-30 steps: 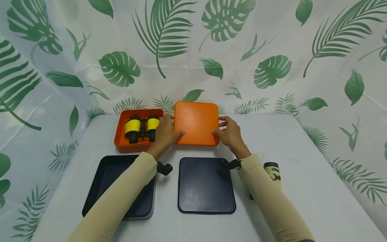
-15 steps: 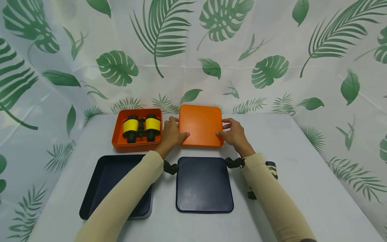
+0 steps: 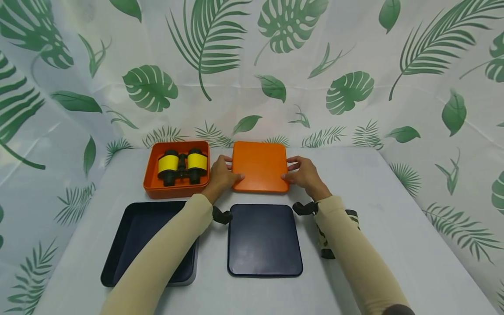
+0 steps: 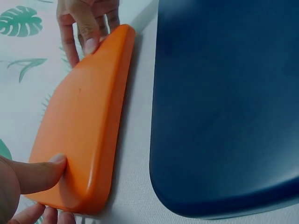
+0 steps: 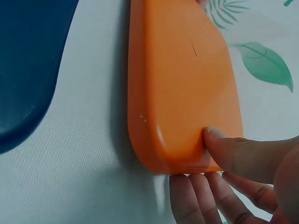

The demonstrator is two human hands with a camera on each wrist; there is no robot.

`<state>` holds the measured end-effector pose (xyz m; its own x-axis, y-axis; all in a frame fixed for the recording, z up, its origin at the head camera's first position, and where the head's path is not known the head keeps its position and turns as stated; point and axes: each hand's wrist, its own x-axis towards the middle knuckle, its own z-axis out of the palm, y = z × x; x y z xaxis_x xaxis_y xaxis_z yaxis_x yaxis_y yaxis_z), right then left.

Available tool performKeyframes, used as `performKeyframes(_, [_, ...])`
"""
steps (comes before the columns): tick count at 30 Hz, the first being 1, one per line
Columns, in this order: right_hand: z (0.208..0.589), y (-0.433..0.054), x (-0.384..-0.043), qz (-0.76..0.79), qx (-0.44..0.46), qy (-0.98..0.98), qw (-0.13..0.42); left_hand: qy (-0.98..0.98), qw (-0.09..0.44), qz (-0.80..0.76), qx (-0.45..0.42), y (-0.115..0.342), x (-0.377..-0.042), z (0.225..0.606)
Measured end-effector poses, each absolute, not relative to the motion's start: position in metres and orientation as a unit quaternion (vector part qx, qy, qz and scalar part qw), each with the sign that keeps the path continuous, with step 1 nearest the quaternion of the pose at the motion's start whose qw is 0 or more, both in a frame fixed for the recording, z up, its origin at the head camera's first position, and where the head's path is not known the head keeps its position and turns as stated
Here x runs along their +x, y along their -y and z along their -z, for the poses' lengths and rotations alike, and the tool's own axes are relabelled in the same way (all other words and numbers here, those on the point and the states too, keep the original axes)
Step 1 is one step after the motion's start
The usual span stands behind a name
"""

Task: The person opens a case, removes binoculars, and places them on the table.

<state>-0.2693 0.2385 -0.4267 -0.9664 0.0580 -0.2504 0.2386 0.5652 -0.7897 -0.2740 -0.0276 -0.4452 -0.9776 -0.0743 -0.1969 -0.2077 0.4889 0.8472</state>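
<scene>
An orange lid lies between my two hands at the back of the table, its smooth face up. My left hand grips its left edge, thumb on top and fingers at the rim. On the opposite edge my right hand holds it the same way; the right wrist view shows the thumb pressing the top and fingertips beneath the rim. Just left of my left hand stands an orange box with yellow-and-black binoculars inside.
In front of the lid a navy lid lies flat. A navy box, open at the top, sits at the front left, partly under my left forearm. My right forearm partly hides a camouflage-patterned object with black ends. A leaf-printed sheet hangs behind.
Both hands have shifted the orange lid slightly right, away from the orange box, and lowered its far edge, so it lies flatter. The grip stays the same.
</scene>
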Motion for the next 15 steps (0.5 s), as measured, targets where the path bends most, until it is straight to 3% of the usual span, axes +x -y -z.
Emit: performKeyframes(15, [0.4355, -0.2417, -0.2752, 0.449, 0.096, -0.879, 0.131, -0.851, 0.11, -0.501, -0.113, 0.0279, -0.2809, 0.447])
